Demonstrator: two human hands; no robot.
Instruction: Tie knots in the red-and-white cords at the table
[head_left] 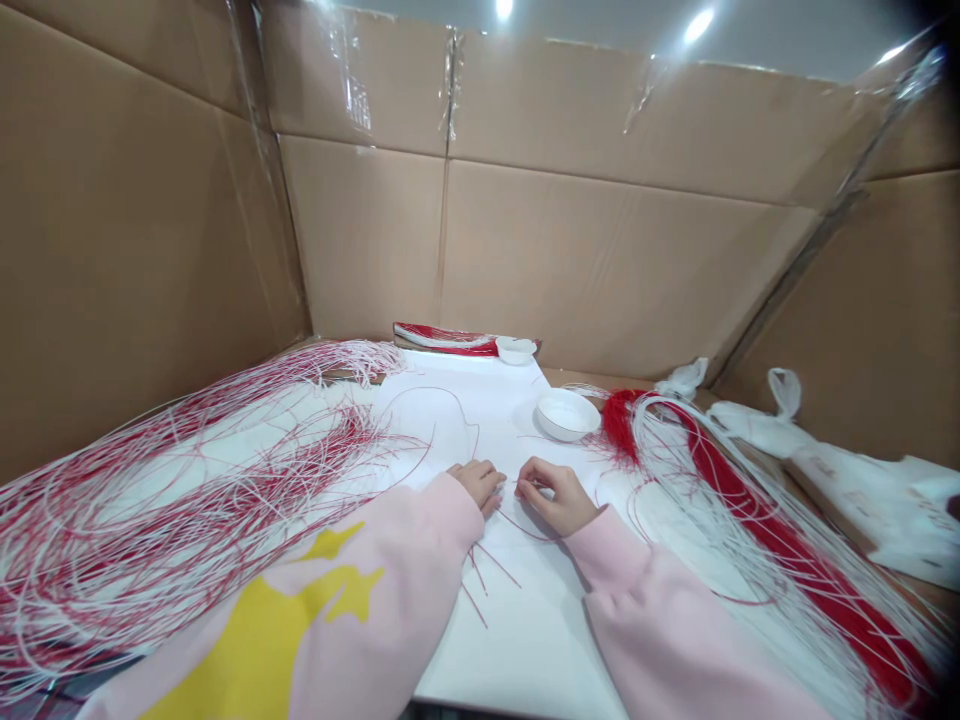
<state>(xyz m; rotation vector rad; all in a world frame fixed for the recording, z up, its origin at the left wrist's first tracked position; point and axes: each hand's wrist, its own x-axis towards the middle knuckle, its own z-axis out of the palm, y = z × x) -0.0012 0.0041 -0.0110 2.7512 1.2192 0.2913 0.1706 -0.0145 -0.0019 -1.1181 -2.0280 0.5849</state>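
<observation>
Red-and-white fine cord, catalogued in three lots around one landmark, the white bowl [568, 414]: a large loose heap of strands [187, 500] to its left, a denser red-and-white hank [780, 540] to its right, and short red strands [480, 570] on the white tabletop [525, 640] below it. The cord looks light, soft and springy, apt to tangle, and is probably best taken singly by a free end. The left hand [476, 483] and right hand [551, 497] lie below the bowl, fingers [523, 487] curled inward; whether they pinch a strand cannot be told.
</observation>
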